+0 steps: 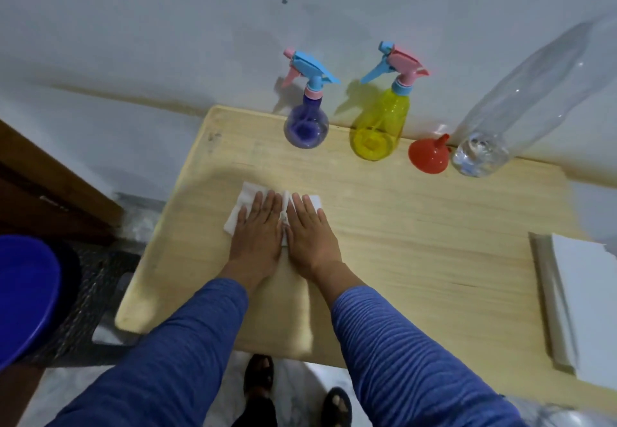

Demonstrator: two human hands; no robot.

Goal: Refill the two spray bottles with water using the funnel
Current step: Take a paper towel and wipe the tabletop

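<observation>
A purple spray bottle (306,127) and a yellow spray bottle (379,129) stand at the table's far edge, both with their trigger heads on. To their right a red funnel (429,156) lies mouth down, beside a tall clear plastic bottle (507,109) with a little water at its bottom. My left hand (258,229) and my right hand (309,231) lie flat side by side, fingers straight, pressing a white tissue (245,197) onto the wooden table (417,226).
A stack of white tissues (581,306) sits at the table's right edge. A blue basin (23,296) stands on the floor at the left, near a brown wooden door. The wall runs right behind the bottles. My feet show below the table's near edge.
</observation>
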